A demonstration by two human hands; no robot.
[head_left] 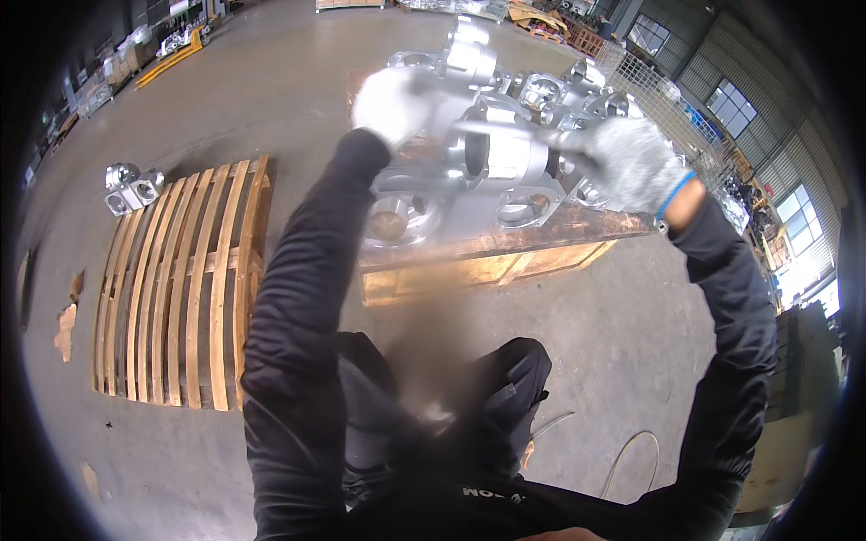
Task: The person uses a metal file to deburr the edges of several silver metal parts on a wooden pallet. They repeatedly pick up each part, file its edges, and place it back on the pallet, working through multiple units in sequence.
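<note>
My left hand point(394, 106), in a white glove, is smeared by motion beside the cast metal parts at the left of the pile; its fingers do not show clearly. My right hand point(636, 165), in a grey glove with a blue cuff edge, reaches in from the right. Its fingers look closed, and a thin pale streak runs left from them across a silver cylindrical metal housing point(507, 155); what it is I cannot make out. In front lie a square-flanged casting point(526, 209) and a round-bored casting point(392, 225), partly blurred.
Several more silver castings point(543, 90) crowd the wooden crate point(487, 269). A slatted pallet point(185, 284) lies to the left, with a few castings point(133, 187) at its far corner. A thin hose or cable point(631, 442) curls on the floor. Farther back stands a yellow pallet jack point(171, 59).
</note>
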